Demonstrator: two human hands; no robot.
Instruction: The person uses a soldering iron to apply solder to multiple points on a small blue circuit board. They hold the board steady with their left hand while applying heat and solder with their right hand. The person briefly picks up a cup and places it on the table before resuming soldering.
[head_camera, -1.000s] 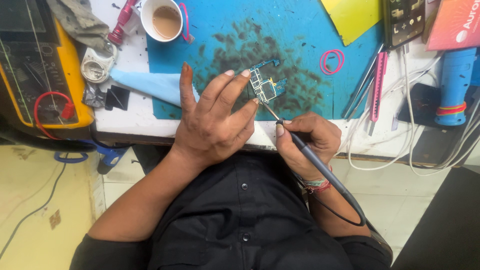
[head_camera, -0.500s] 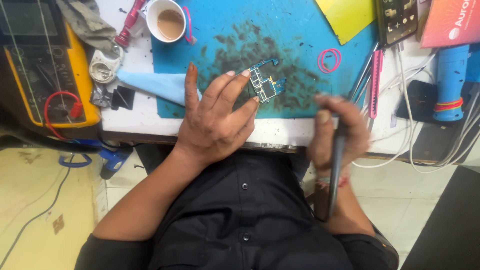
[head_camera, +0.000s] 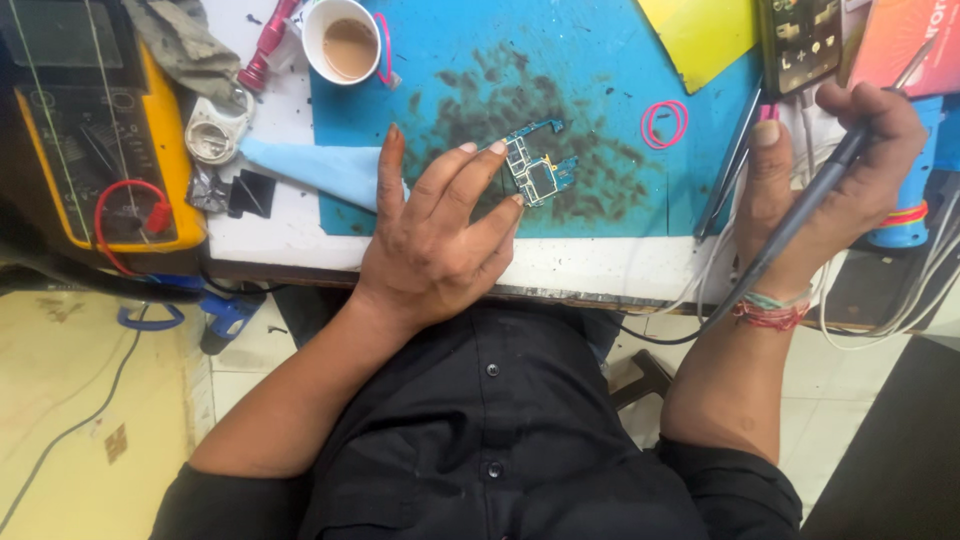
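cup (head_camera: 349, 42) & multimeter (head_camera: 95, 140) near l hand (head_camera: 435, 245), board (head_camera: 538, 172).

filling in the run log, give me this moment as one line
left hand: fingers pin small circuit board on blue mat | right hand: holds grey soldering iron off to the side, away from board

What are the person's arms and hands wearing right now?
Both hands are bare, with no gloves. The left hand and its forearm carry nothing. The right hand has thread bands at the wrist, red and pink with a pale greenish strand. A black buttoned shirt has sleeves that end at the upper arms.
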